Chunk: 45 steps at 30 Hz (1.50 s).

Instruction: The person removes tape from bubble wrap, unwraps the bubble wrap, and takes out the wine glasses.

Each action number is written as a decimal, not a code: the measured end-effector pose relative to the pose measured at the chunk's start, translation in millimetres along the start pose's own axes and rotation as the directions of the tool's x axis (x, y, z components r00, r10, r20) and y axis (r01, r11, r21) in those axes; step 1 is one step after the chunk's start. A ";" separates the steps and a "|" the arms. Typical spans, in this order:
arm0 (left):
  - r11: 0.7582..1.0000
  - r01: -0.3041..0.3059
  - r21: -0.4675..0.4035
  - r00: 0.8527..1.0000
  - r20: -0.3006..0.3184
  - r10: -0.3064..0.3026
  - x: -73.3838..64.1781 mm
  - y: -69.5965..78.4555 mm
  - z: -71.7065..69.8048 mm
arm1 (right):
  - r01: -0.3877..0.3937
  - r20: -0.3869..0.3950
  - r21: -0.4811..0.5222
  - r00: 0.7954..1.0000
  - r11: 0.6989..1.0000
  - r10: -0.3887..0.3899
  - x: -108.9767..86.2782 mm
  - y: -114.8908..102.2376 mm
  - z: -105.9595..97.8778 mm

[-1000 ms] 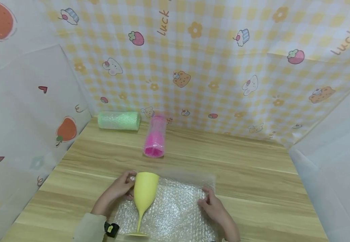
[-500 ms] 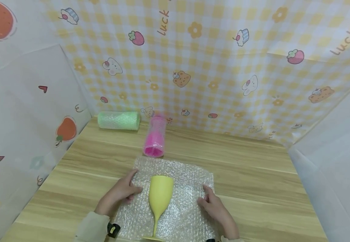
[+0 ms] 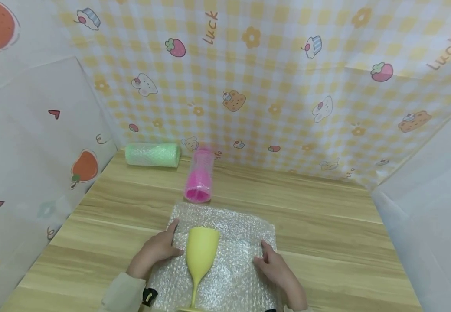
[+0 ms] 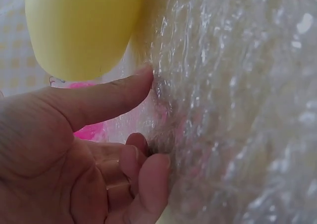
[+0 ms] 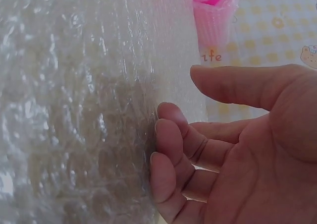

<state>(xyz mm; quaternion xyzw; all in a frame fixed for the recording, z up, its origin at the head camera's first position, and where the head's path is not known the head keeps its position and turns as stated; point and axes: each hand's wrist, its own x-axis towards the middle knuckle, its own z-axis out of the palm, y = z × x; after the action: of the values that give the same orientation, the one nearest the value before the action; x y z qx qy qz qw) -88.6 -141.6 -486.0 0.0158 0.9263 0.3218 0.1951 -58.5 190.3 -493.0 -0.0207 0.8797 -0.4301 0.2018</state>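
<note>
A yellow plastic goblet (image 3: 202,251) lies on a sheet of bubble wrap (image 3: 233,268), rim away from me and foot at the bottom of the head view. My left hand (image 3: 156,250) is at the sheet's left edge, its index finger extended and its thumb (image 4: 119,97) touching the wrap just beside the goblet. At the right edge is my right hand (image 3: 276,265). Its fingertips (image 5: 166,135) touch the wrap's edge, while the thumb stands apart from them. Neither hand grips the goblet.
Behind the sheet lies a pink goblet (image 3: 199,177) wrapped in bubble wrap. A green bubble-wrapped roll-shaped bundle (image 3: 153,155) lies at the back left. Patterned cloth walls (image 3: 280,86) enclose the wooden table (image 3: 327,225) at the back and sides.
The bubble wrap's far part has come down flat toward the pink goblet. The yellow goblet has shifted right, then slightly back left. My left thumb has come onto the sheet; my right hand barely moved.
</note>
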 end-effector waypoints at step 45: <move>0.998 0.010 0.061 1.000 -0.010 -0.010 6.1 -1.9 1.9 | -0.160 0.424 0.542 0.900 0.825 -0.104 -14.8 -59.2 131.4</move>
<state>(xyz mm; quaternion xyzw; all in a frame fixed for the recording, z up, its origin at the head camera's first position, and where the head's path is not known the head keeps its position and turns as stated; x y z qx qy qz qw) -93.3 -141.0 -490.6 0.0157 0.9368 0.2924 0.1915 -4.0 57.9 -514.8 -0.0422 0.6451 -0.6518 0.3965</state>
